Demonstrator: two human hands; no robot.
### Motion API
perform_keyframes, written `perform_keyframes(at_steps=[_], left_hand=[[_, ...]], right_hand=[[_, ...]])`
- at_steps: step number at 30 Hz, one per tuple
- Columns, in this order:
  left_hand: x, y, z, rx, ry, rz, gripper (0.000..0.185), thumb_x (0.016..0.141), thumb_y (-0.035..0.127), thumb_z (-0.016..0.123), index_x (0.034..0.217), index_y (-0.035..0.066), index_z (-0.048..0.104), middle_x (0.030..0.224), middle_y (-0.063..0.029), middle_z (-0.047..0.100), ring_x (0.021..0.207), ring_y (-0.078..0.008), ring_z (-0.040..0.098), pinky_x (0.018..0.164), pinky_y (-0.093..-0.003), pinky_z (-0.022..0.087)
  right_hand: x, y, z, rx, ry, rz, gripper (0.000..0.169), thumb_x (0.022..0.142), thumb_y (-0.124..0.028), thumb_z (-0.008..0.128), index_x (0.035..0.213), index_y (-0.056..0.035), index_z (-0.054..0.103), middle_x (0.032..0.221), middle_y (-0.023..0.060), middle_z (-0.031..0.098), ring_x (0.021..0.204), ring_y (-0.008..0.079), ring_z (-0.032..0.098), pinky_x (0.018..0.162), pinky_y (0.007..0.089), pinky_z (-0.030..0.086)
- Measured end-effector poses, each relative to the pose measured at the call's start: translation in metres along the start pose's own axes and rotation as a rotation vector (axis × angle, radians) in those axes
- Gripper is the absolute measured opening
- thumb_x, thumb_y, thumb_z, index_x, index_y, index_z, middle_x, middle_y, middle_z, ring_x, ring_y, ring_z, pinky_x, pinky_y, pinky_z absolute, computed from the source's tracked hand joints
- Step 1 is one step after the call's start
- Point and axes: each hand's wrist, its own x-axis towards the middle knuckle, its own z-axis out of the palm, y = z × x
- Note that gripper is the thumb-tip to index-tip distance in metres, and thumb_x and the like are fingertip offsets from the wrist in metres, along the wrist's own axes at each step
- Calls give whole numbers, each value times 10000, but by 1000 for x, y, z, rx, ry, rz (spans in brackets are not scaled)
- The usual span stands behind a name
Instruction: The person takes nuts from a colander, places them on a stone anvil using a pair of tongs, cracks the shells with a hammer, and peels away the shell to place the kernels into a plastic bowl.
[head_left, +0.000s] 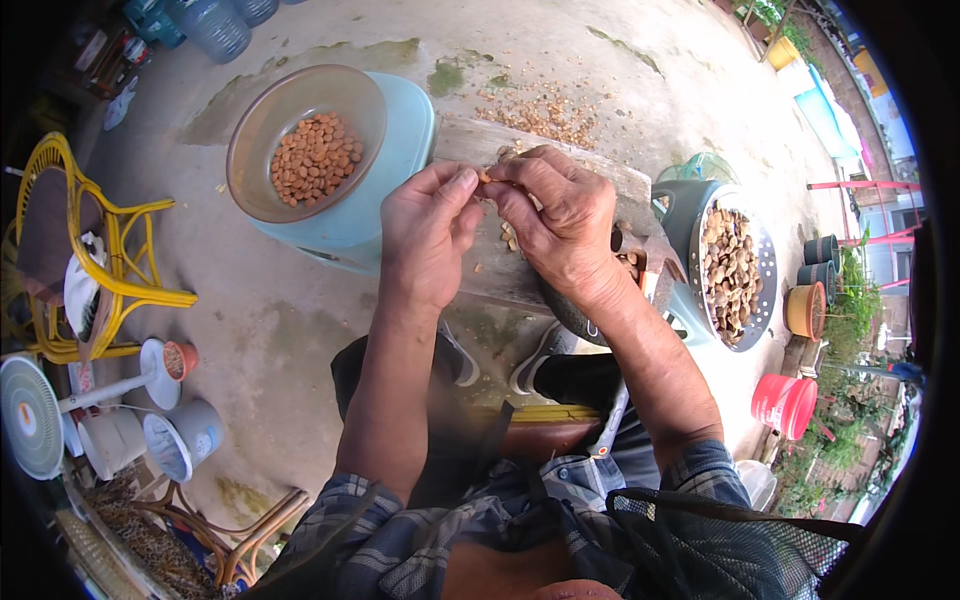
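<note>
Both hands meet above a wooden board (487, 281) strewn with shell pieces. My left hand (431, 217) and my right hand (562, 214) pinch one small brown nut or kernel (485, 177) between their fingertips. A hammer (652, 255) lies by my right wrist, its head near some nuts and its shaft partly hidden behind the arm. To the left, a translucent brown bowl (251, 161) holds reddish-brown kernels (315, 157) on a light blue stool (409, 112). On the right, a perforated metal colander (766, 281) is heaped with unshelled nuts (729, 274).
Shell fragments (551, 112) litter the concrete floor beyond the board. A yellow-framed chair (112, 277) and a fan (30, 420) stand at the left, with buckets (184, 439) nearby. A red bucket (784, 405) and plant pots (806, 311) are at the right.
</note>
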Motion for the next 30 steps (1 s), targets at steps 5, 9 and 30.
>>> perform_keyframes(at_steps=[5,9,30], left_hand=[[1,-1,-1,-45,7,-35,164,966,94,565,1024,-32,653,846,-25,619,618,-44,480,445,-139,318],[-2,3,1,-81,-20,-62,155,939,101,596,1020,-16,658,838,-5,631,673,-32,524,557,-127,399],[13,0,-29,-527,6,-206,307,1024,299,460,813,84,522,719,-28,478,570,-101,410,426,-218,261]], right_hand=[[-2,-4,1,3,2,57,145,738,-28,729,876,-35,683,791,117,646,691,310,660,597,374,533],[-3,-2,3,-10,-3,67,156,725,-37,738,860,-44,660,782,108,640,670,309,653,580,378,528],[15,27,-31,-463,-586,137,165,783,-152,711,904,-42,692,841,153,672,797,320,673,699,415,543]])
